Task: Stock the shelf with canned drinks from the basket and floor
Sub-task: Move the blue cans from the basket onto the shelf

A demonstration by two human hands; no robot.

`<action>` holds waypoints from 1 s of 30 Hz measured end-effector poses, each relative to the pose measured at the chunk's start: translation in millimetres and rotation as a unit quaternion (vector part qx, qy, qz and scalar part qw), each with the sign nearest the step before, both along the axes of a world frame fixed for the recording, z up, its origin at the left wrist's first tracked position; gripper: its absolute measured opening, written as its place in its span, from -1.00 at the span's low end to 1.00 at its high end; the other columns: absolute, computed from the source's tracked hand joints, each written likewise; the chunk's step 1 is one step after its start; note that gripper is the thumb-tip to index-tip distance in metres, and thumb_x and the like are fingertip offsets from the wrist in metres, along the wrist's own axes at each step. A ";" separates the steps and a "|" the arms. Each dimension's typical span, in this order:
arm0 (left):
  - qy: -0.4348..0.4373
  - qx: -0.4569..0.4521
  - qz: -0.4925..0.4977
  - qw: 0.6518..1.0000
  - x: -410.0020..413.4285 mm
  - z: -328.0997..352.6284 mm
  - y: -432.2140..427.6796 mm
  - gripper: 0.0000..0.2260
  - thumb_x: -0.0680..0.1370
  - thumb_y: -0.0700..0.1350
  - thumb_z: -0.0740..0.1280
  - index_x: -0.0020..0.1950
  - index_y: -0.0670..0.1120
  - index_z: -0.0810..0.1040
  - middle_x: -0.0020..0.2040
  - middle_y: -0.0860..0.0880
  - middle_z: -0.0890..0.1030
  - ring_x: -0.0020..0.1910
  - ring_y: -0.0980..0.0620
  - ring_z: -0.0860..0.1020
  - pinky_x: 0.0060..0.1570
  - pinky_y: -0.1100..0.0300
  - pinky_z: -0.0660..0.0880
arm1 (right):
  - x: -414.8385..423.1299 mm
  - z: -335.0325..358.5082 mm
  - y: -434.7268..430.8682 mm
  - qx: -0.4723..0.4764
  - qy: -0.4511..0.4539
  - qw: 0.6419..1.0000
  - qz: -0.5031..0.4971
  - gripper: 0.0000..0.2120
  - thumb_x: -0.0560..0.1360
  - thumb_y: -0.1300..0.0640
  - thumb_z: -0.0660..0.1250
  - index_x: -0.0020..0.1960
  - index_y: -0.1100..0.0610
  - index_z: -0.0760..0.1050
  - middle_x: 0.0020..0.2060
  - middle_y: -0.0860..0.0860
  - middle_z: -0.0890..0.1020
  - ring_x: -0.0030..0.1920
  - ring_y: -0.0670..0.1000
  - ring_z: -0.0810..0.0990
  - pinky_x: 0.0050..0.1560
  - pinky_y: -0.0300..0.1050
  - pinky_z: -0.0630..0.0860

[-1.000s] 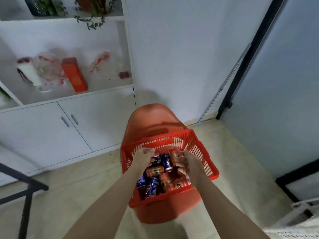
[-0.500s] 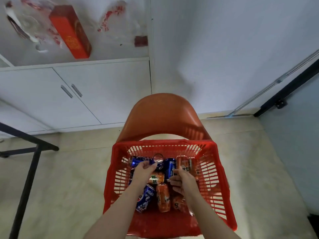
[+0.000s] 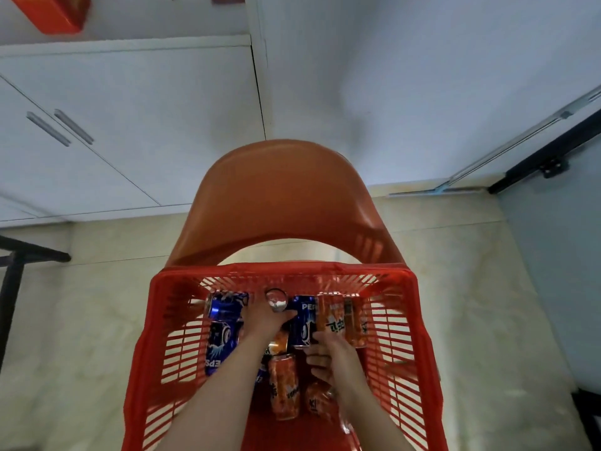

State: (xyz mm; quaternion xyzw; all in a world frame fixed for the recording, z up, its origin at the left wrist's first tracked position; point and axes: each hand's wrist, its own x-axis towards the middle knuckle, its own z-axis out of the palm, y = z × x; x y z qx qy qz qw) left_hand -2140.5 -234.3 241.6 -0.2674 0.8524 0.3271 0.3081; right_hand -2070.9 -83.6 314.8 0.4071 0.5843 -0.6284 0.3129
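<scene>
A red plastic basket [image 3: 156,320] stands on an orange chair [image 3: 286,196] and holds several blue and orange drink cans. Both my hands are inside it. My left hand [image 3: 261,319] grips an upright can whose silver top [image 3: 275,299] shows above the fingers; its colour is hidden. My right hand [image 3: 330,353] curls round the lower end of an orange can [image 3: 331,315] that stands next to a blue can [image 3: 304,322]. More blue cans [image 3: 221,346] lie at the left and an orange can [image 3: 284,388] lies between my forearms. The white shelf ledge [image 3: 130,43] is at the upper left.
A red box [image 3: 48,13] sits on the shelf above white cabinet doors [image 3: 130,125]. A black metal frame [image 3: 13,275] stands on the beige floor at the left. A white wall and a black door rail [image 3: 549,157] lie to the right.
The view has tilted down and closed in on the basket. Both hands stay in the basket on the same cans, now a little deeper among them.
</scene>
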 end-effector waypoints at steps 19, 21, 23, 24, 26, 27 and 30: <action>0.044 0.212 -0.217 0.952 -3.5 161.5 -58.1 -0.40 0.25 0.34 0.49 0.19 0.10 0.57 0.07 0.17 0.62 0.05 0.15 0.58 0.15 0.13 0.50 | 32.1 95.3 -14.9 -0.026 0.058 0.992 -0.105 -0.66 0.61 -0.09 0.20 0.18 0.13 0.54 0.09 0.11 0.63 0.10 0.10 0.60 0.09 0.06 0.56; 0.047 0.224 -0.271 0.935 -8.1 198.6 -56.2 -0.43 0.25 0.36 0.48 0.18 0.15 0.57 0.06 0.16 0.64 0.05 0.14 0.59 0.16 0.09 0.52 | 38.4 124.0 -19.5 -0.029 0.096 0.990 -0.103 -0.62 0.58 -0.11 0.22 0.22 0.13 0.53 0.07 0.07 0.64 0.06 0.06 0.61 -0.02 -0.01 0.57; 0.053 0.236 -0.324 0.915 -13.9 242.9 -49.6 -0.57 0.34 0.27 0.48 0.14 0.16 0.59 0.03 0.15 0.67 0.04 0.14 0.61 0.14 0.10 0.54 | 44.8 159.3 -19.9 -0.027 0.134 0.985 -0.105 -0.60 0.58 -0.12 0.22 0.22 0.15 0.54 0.04 0.12 0.68 -0.02 0.05 0.63 -0.13 -0.10 0.55; 0.062 0.236 -0.355 0.902 -16.8 265.2 -44.4 -0.64 0.39 0.21 0.46 0.13 0.14 0.60 0.02 0.15 0.67 0.04 0.13 0.62 0.12 0.12 0.55 | 48.0 178.4 -19.3 -0.027 0.152 0.982 -0.108 -0.61 0.59 -0.11 0.22 0.21 0.16 0.54 0.05 0.17 0.67 -0.03 0.07 0.62 -0.13 -0.11 0.54; 0.089 0.215 -0.417 0.879 -21.8 309.4 -32.4 -0.71 0.45 0.19 0.43 0.11 0.12 0.59 -0.03 0.17 0.67 -0.01 0.12 0.64 0.03 0.18 0.56 | 57.5 215.5 -17.4 -0.028 0.188 0.976 -0.108 -0.61 0.59 -0.10 0.21 0.21 0.17 0.53 0.06 0.18 0.67 -0.04 0.07 0.62 -0.12 -0.12 0.54; 0.102 0.203 -0.444 0.867 -22.4 332.0 -24.7 -0.74 0.47 0.19 0.41 0.09 0.12 0.58 -0.06 0.19 0.67 -0.03 0.12 0.64 -0.01 0.21 0.55 | 63.5 233.7 -15.9 -0.027 0.207 0.972 -0.110 -0.61 0.59 -0.10 0.20 0.21 0.17 0.53 0.05 0.12 0.68 -0.05 0.04 0.64 -0.13 -0.14 0.54; 0.156 0.200 -0.509 0.822 -17.8 398.2 4.3 -0.81 0.52 0.15 0.36 0.04 0.09 0.57 -0.10 0.15 0.67 -0.07 0.11 0.64 -0.12 0.27 0.53 | 85.3 277.2 -8.7 -0.010 0.281 0.955 -0.097 -0.59 0.54 -0.14 0.22 0.22 0.11 0.55 0.07 0.05 0.69 -0.03 -0.01 0.66 -0.06 -0.12 0.56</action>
